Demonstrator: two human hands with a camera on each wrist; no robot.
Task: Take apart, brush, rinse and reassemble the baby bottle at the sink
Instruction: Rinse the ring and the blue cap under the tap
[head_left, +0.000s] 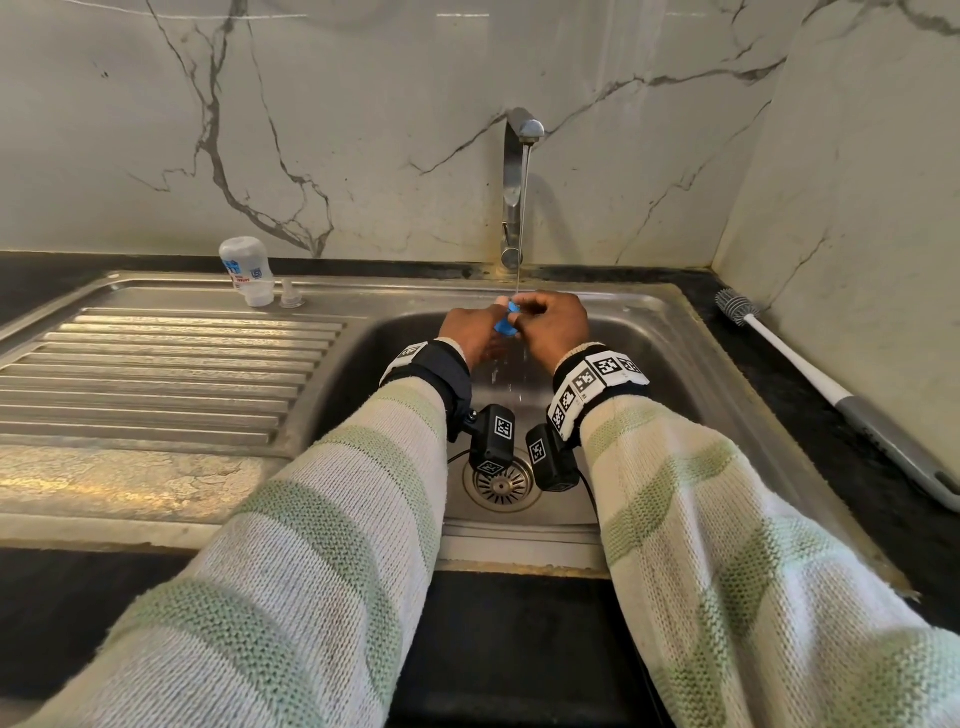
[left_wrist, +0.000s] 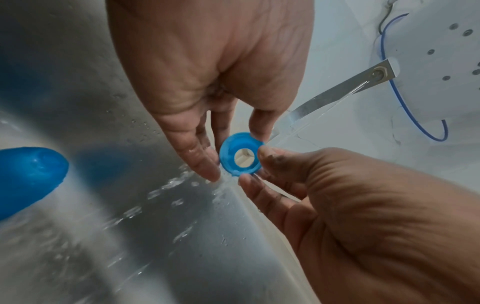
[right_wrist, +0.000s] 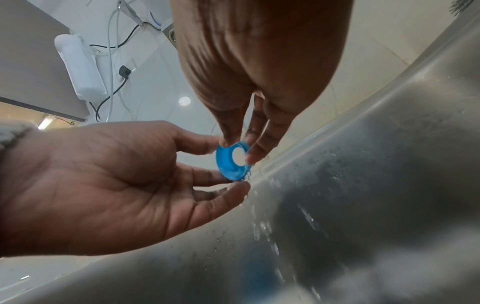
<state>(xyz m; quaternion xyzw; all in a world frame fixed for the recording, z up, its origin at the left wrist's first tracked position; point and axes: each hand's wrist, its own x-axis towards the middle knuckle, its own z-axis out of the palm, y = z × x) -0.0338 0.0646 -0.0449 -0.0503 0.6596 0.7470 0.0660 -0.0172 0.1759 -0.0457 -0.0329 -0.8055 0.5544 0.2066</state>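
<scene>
Both hands hold a blue bottle ring (head_left: 506, 323) over the sink basin, under a thin stream of water (head_left: 522, 218) from the tap (head_left: 522, 130). My left hand (head_left: 475, 332) pinches the ring (left_wrist: 240, 157) from the left, and my right hand (head_left: 553, 322) pinches its other edge (right_wrist: 233, 160) with thumb and fingers. Water splashes off the ring onto the basin wall. The clear bottle body (head_left: 248, 270) stands upside down on the drainboard, with the clear nipple (head_left: 291, 300) beside it. A blue rounded piece (left_wrist: 28, 181), blurred, lies in the basin.
A white bottle brush with a grey handle (head_left: 810, 374) lies on the dark counter right of the sink (head_left: 654, 338). The ribbed steel drainboard (head_left: 171, 374) stretches to the left. The drain (head_left: 503, 484) sits below my wrists. Marble walls close the back and right.
</scene>
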